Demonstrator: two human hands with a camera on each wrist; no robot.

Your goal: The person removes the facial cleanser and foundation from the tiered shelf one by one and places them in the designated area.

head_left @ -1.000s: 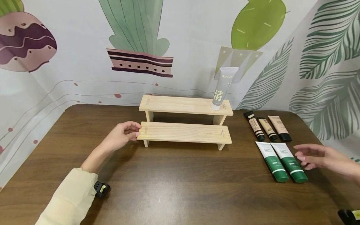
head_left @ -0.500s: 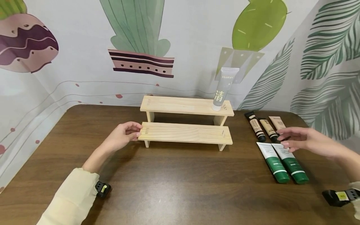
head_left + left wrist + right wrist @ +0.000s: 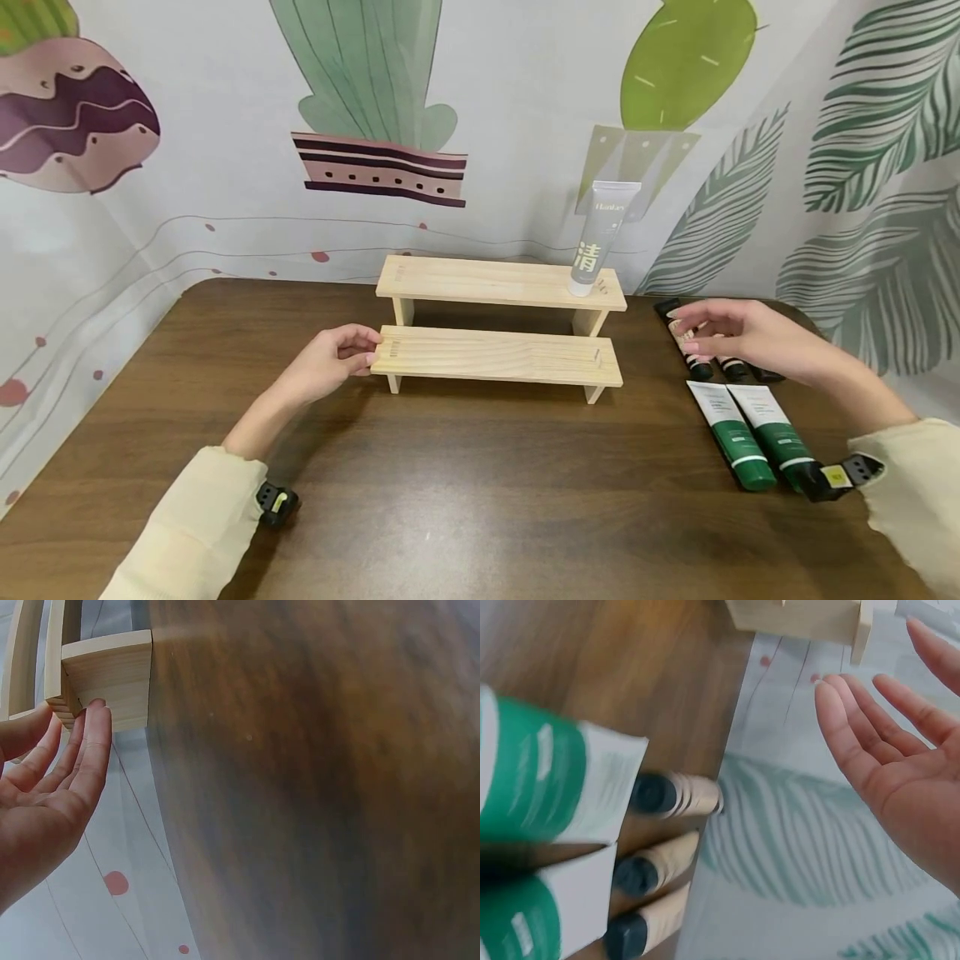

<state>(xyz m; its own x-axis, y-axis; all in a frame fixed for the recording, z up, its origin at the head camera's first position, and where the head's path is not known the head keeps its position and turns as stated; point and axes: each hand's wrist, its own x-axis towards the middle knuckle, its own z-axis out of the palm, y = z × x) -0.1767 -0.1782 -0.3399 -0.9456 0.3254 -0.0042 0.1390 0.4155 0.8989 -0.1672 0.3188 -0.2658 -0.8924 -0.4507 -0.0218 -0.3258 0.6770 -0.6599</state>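
Observation:
A two-tier wooden shelf (image 3: 495, 356) stands mid-table. My left hand (image 3: 330, 362) holds the left end of its lower board; in the left wrist view the thumb and fingers (image 3: 97, 742) lie on either side of the board's end. A grey squeeze tube (image 3: 600, 237) stands cap down on the right part of the upper board. My right hand (image 3: 750, 337) hovers over the small black-and-beige cosmetic tubes (image 3: 697, 367), partly covering them in the head view. Its fingers are loosely spread with nothing between them, as the right wrist view shows.
Two green-and-white squeeze tubes (image 3: 738, 442) lie side by side on the brown table (image 3: 450, 500), nearer than the small tubes. Behind the table hangs a white cloth (image 3: 525, 100) printed with cacti and leaves.
My right hand has come in from the right edge, passing over the green-and-white tubes and then the small tubes, moving left and away from me. The left hand has stayed at the shelf end.

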